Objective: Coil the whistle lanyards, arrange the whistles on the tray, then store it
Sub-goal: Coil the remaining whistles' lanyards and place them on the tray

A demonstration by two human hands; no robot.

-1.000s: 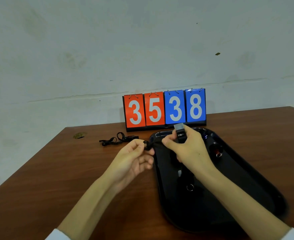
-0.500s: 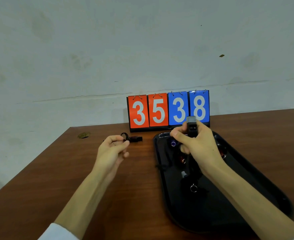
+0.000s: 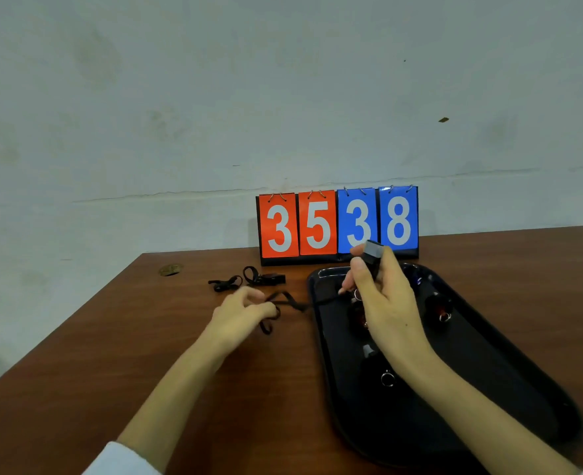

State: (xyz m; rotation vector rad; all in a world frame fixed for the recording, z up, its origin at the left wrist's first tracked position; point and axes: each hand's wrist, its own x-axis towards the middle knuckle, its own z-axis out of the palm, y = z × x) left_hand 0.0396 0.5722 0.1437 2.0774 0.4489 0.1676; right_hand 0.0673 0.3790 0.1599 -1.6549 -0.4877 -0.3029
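Two hands [image 3: 245, 311] [image 3: 386, 303], one tray [image 3: 523, 389], one scoreboard [image 3: 338, 224], at least four whistles [image 3: 372, 252] [image 3: 273, 278] [image 3: 436, 305] [image 3: 374, 366].

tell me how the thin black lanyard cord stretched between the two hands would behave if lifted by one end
The thin black lanyard cord probably droops limp: it loops slackly by the left hand. Likely light, and apt to tangle, like the black lanyard on the table.

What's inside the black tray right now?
In the black tray: a dark red whistle near the far right rim, and a metal ring near its middle. The right hand covers whatever lies beneath it.
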